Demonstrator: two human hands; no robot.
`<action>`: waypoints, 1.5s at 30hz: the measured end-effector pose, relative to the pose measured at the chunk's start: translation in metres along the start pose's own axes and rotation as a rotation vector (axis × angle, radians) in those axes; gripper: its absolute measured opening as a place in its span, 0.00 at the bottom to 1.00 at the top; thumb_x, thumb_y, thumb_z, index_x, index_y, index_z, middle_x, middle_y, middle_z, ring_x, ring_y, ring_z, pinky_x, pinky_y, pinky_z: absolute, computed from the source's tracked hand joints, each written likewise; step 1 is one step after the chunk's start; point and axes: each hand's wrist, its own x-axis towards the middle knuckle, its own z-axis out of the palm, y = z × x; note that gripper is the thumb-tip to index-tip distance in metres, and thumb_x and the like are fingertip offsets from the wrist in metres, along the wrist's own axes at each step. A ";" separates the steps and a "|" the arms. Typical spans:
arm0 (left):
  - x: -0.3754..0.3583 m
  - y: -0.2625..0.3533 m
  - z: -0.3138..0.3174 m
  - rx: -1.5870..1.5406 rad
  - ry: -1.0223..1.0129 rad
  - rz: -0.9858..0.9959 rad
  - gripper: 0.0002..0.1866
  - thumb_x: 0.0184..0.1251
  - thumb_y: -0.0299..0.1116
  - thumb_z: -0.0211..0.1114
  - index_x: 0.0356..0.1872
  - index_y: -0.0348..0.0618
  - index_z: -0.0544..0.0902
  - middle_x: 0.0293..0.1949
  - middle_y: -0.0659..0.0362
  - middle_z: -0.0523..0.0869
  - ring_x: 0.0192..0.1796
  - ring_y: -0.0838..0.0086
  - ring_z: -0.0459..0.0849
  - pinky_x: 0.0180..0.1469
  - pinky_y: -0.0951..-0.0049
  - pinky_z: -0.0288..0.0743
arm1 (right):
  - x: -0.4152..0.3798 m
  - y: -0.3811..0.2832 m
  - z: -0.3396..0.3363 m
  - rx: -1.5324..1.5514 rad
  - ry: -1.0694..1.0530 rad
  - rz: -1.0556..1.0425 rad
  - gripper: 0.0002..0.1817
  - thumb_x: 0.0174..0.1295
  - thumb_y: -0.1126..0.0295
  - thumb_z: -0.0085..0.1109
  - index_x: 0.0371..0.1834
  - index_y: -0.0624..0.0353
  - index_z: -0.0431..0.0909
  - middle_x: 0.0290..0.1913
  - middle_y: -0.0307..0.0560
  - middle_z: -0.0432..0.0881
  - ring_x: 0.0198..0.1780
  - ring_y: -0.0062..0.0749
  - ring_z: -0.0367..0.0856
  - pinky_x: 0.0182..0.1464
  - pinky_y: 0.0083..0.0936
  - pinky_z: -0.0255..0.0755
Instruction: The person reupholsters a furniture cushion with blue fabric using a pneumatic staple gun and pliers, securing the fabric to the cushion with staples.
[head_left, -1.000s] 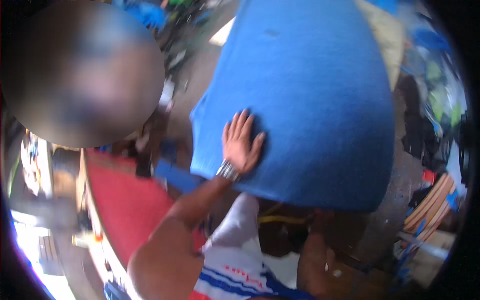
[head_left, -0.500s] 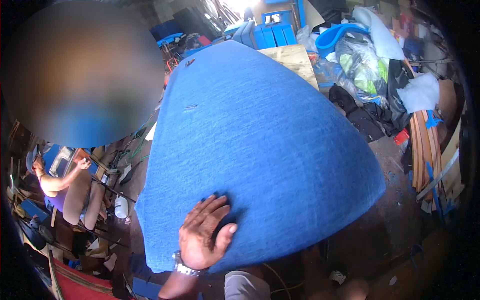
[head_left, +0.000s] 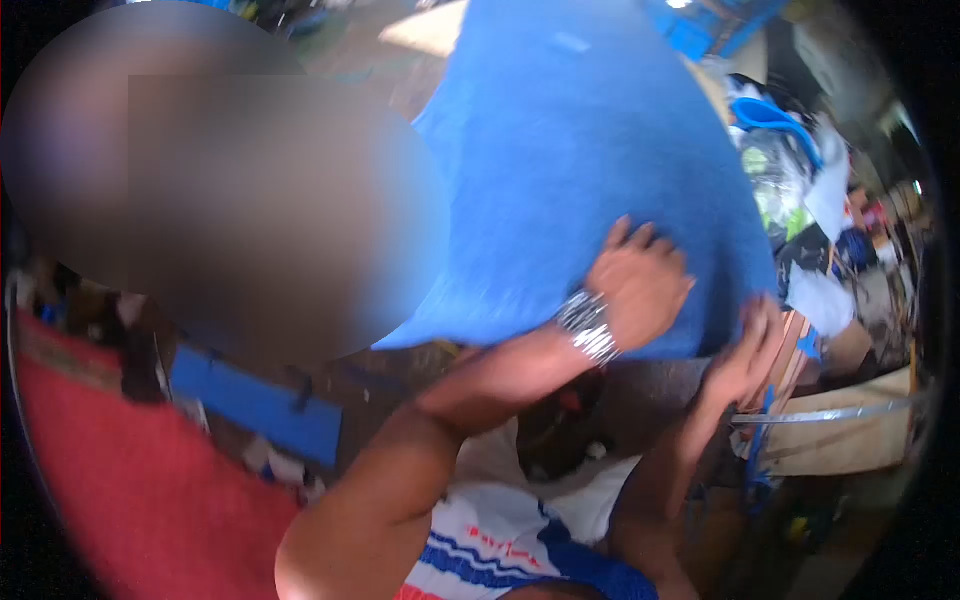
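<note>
A large blue fabric-covered piece (head_left: 560, 150) fills the upper middle, its rounded corner toward the right. My left hand (head_left: 640, 285), with a metal watch (head_left: 588, 327) on the wrist, rests palm down on the fabric near the lower edge, fingers apart and slightly bent. At the right corner my right hand (head_left: 750, 355) is against the edge of the blue piece. Its fingers point upward and are somewhat blurred, with nothing visible in them.
Red material (head_left: 130, 470) lies at the lower left, near a flat blue piece (head_left: 255, 400). Plastic bags (head_left: 775, 185), a blue curved band (head_left: 775, 125) and wooden boards (head_left: 840, 425) are at the right. A blurred round area hides the upper left.
The view has turned, and the blue piece sits higher in it. My left hand is now nearer the right corner of the fabric. My right hand has come into view.
</note>
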 end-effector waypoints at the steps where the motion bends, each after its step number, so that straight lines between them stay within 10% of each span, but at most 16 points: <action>1: 0.000 0.000 0.003 0.061 -0.016 0.012 0.18 0.66 0.43 0.64 0.45 0.36 0.84 0.47 0.45 0.86 0.56 0.53 0.82 0.64 0.52 0.70 | 0.017 -0.027 0.023 -0.252 -0.362 -0.016 0.20 0.77 0.66 0.48 0.65 0.68 0.73 0.64 0.55 0.77 0.65 0.40 0.75 0.71 0.36 0.64; 8: -0.113 -0.024 -0.060 -0.196 -0.025 0.345 0.18 0.64 0.38 0.67 0.50 0.37 0.83 0.51 0.48 0.86 0.57 0.57 0.83 0.63 0.55 0.73 | 0.022 -0.023 0.104 -0.470 -0.987 -0.112 0.28 0.75 0.55 0.51 0.70 0.63 0.71 0.74 0.56 0.67 0.78 0.45 0.59 0.79 0.35 0.49; 9: -0.120 -0.034 -0.113 -0.454 -0.491 0.307 0.15 0.68 0.36 0.66 0.50 0.38 0.82 0.46 0.51 0.88 0.53 0.59 0.87 0.56 0.58 0.79 | 0.021 -0.024 0.104 -0.546 -0.979 -0.195 0.28 0.74 0.55 0.52 0.70 0.63 0.71 0.75 0.58 0.67 0.78 0.46 0.59 0.79 0.35 0.49; 11: -0.172 -0.054 -0.161 -1.289 -0.146 -0.162 0.16 0.77 0.39 0.59 0.33 0.36 0.85 0.36 0.52 0.90 0.39 0.65 0.88 0.46 0.60 0.81 | 0.019 -0.028 0.101 -0.548 -0.976 -0.182 0.30 0.73 0.52 0.52 0.70 0.63 0.70 0.74 0.61 0.67 0.77 0.51 0.62 0.77 0.39 0.52; 12: -0.188 -0.088 -0.147 -1.087 0.357 -0.059 0.19 0.79 0.43 0.57 0.39 0.35 0.84 0.37 0.55 0.89 0.39 0.71 0.87 0.46 0.64 0.81 | 0.018 -0.030 0.101 -0.549 -0.969 -0.177 0.32 0.73 0.51 0.52 0.70 0.63 0.70 0.73 0.62 0.68 0.76 0.54 0.63 0.77 0.41 0.54; 14: -0.194 -0.114 -0.163 -0.734 0.601 -0.522 0.20 0.79 0.47 0.56 0.48 0.36 0.80 0.38 0.57 0.87 0.40 0.75 0.84 0.42 0.75 0.76 | 0.017 -0.030 0.099 -0.587 -0.971 -0.171 0.32 0.72 0.50 0.53 0.71 0.62 0.70 0.73 0.62 0.68 0.76 0.54 0.63 0.77 0.41 0.54; 18: -0.204 -0.162 -0.130 -0.779 0.113 -0.868 0.35 0.71 0.64 0.59 0.54 0.36 0.81 0.42 0.60 0.85 0.38 0.79 0.79 0.40 0.77 0.75 | 0.020 -0.030 0.096 -0.646 -0.934 -0.230 0.33 0.72 0.47 0.51 0.72 0.58 0.69 0.75 0.57 0.66 0.78 0.50 0.59 0.78 0.48 0.49; 20: -0.212 -0.190 -0.100 -0.828 0.049 -0.668 0.34 0.71 0.60 0.62 0.58 0.36 0.81 0.46 0.61 0.86 0.43 0.77 0.82 0.50 0.74 0.77 | 0.019 -0.035 0.096 -0.668 -0.939 -0.225 0.32 0.72 0.47 0.50 0.72 0.57 0.69 0.76 0.54 0.65 0.79 0.49 0.58 0.78 0.50 0.48; 29: -0.207 -0.179 -0.113 -1.402 -0.091 -0.759 0.27 0.70 0.49 0.69 0.59 0.39 0.80 0.48 0.62 0.86 0.48 0.78 0.82 0.52 0.73 0.79 | 0.010 -0.045 0.098 -0.756 -0.963 -0.142 0.35 0.73 0.41 0.42 0.74 0.54 0.67 0.78 0.51 0.62 0.80 0.48 0.55 0.79 0.51 0.45; 39: -0.199 -0.143 -0.129 -1.142 -0.073 -0.805 0.30 0.74 0.53 0.62 0.64 0.37 0.76 0.57 0.58 0.83 0.55 0.74 0.80 0.58 0.68 0.76 | -0.028 -0.129 0.212 -0.669 -1.266 -0.194 0.42 0.72 0.34 0.35 0.79 0.54 0.57 0.82 0.58 0.50 0.81 0.59 0.45 0.76 0.69 0.41; 45: -0.202 -0.111 -0.127 -0.697 0.166 -0.766 0.24 0.76 0.52 0.60 0.22 0.47 0.76 0.19 0.74 0.69 0.23 0.87 0.63 0.23 0.75 0.54 | -0.051 -0.129 0.231 -0.650 -1.153 -0.174 0.42 0.73 0.35 0.33 0.80 0.54 0.54 0.82 0.55 0.49 0.82 0.57 0.42 0.77 0.68 0.35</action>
